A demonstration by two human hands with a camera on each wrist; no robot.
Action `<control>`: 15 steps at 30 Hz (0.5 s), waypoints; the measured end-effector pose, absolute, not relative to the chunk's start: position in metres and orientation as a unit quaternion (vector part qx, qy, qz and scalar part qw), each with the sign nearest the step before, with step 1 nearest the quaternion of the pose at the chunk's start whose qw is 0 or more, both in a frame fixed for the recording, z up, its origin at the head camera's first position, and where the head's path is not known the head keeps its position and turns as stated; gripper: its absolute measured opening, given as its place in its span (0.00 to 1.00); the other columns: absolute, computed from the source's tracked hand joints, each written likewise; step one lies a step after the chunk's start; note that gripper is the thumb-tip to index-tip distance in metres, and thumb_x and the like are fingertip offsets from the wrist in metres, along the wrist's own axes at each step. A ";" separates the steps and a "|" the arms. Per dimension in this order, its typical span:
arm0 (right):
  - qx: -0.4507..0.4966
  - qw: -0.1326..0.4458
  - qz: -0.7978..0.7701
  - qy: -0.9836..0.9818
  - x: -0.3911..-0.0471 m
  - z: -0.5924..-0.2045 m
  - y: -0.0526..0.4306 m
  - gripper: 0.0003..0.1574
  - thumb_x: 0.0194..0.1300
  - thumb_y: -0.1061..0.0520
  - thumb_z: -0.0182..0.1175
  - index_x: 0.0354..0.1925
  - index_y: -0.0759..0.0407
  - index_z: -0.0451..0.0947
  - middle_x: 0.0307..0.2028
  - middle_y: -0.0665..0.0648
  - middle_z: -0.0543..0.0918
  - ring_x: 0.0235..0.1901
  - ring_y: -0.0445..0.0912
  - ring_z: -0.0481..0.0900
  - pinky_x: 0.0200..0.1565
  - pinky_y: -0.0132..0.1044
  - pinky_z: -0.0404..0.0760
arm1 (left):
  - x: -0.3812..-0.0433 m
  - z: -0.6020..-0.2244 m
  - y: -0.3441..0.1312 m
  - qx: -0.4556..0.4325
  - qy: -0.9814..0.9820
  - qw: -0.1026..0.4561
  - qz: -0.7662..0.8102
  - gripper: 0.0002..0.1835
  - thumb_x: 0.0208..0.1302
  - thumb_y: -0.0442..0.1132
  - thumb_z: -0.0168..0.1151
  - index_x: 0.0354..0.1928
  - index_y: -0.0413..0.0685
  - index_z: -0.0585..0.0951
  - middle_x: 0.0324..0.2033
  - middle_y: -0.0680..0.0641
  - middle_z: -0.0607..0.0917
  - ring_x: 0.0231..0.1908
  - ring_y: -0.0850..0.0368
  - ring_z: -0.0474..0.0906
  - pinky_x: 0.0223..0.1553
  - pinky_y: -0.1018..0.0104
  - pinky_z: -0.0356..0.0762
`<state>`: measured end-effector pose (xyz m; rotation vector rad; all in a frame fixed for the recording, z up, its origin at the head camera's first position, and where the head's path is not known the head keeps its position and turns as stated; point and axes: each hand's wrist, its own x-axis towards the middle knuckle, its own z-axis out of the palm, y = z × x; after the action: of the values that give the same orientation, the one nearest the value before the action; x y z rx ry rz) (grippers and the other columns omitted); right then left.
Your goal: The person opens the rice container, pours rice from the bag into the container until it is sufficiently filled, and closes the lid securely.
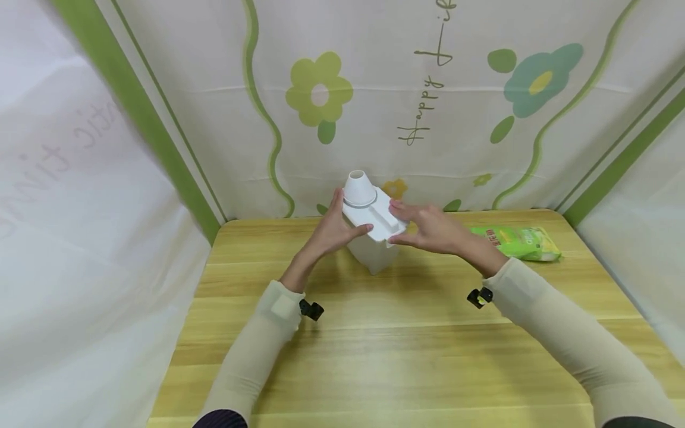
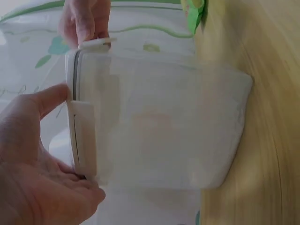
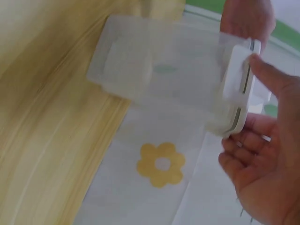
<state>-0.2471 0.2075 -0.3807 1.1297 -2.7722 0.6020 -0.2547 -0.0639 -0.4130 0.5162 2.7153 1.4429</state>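
Observation:
A tall translucent plastic storage container (image 1: 374,257) stands on the table near its back edge. Its white lid (image 1: 379,221) carries a cone-shaped white spout or cup (image 1: 358,190) at the far left end. My left hand (image 1: 333,230) grips the lid's left side, thumb on the near edge and fingers at the far one. At the right end my right hand (image 1: 432,228) holds the lid between thumb and fingers. White side latches hang down flat along the container in both wrist views, one latch (image 2: 85,140) beside the left hand, another latch (image 3: 236,75) under the right thumb.
A green and yellow soft packet (image 1: 527,244) lies at the back right of the wooden table (image 1: 385,345). White fabric with printed flowers (image 1: 374,119) rises close behind the container and encloses both sides. Each sleeved wrist carries a small black camera (image 1: 311,310).

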 end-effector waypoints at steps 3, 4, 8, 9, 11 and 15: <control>0.351 0.054 0.188 -0.916 -0.240 -0.379 0.200 0.54 0.64 0.34 0.74 0.73 0.67 0.71 0.72 0.66 0.73 0.67 0.66 0.76 0.63 0.59 0.80 | -0.262 -0.413 -0.069 0.184 0.863 0.028 0.469 0.66 0.64 0.56 0.75 0.85 0.39 0.38 0.84 0.35 0.38 0.84 0.44 0.37 0.83 0.49 0.41; 0.346 0.059 0.184 -0.918 -0.239 -0.379 0.198 0.54 0.64 0.34 0.73 0.73 0.68 0.71 0.71 0.67 0.73 0.67 0.66 0.76 0.63 0.59 0.81 | -0.264 -0.412 -0.070 0.189 0.860 0.035 0.473 0.66 0.64 0.56 0.75 0.85 0.38 0.38 0.85 0.36 0.37 0.84 0.44 0.36 0.83 0.49 0.41; 0.332 0.080 0.166 -0.925 -0.233 -0.378 0.191 0.55 0.64 0.34 0.74 0.71 0.70 0.72 0.70 0.69 0.74 0.64 0.67 0.79 0.59 0.60 0.83 | -0.271 -0.412 -0.074 0.202 0.846 0.059 0.490 0.65 0.65 0.54 0.74 0.85 0.40 0.37 0.85 0.41 0.36 0.84 0.46 0.35 0.83 0.48 0.39; 0.328 0.086 0.161 -0.927 -0.232 -0.378 0.190 0.55 0.64 0.33 0.74 0.71 0.70 0.72 0.70 0.69 0.74 0.64 0.67 0.79 0.58 0.59 0.84 | -0.272 -0.411 -0.075 0.203 0.842 0.065 0.496 0.65 0.66 0.53 0.74 0.85 0.41 0.36 0.85 0.42 0.36 0.84 0.47 0.35 0.83 0.48 0.39; 0.322 0.098 0.154 -0.929 -0.229 -0.378 0.187 0.54 0.63 0.34 0.74 0.70 0.71 0.73 0.69 0.69 0.76 0.62 0.67 0.80 0.57 0.59 0.85 | -0.274 -0.411 -0.076 0.204 0.837 0.074 0.502 0.65 0.66 0.53 0.74 0.85 0.42 0.36 0.85 0.43 0.37 0.84 0.47 0.35 0.83 0.48 0.39; 0.304 0.126 0.142 -0.933 -0.221 -0.379 0.179 0.53 0.62 0.33 0.75 0.67 0.72 0.77 0.65 0.71 0.79 0.58 0.67 0.84 0.52 0.59 0.87 | -0.276 -0.413 -0.078 0.211 0.824 0.087 0.518 0.62 0.68 0.51 0.73 0.86 0.43 0.37 0.85 0.44 0.38 0.84 0.48 0.38 0.83 0.51 0.42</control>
<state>-0.2213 0.1791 -0.3787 0.8860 -2.7185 0.4138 -0.2758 -0.0782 -0.4128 0.6276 2.4562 1.5436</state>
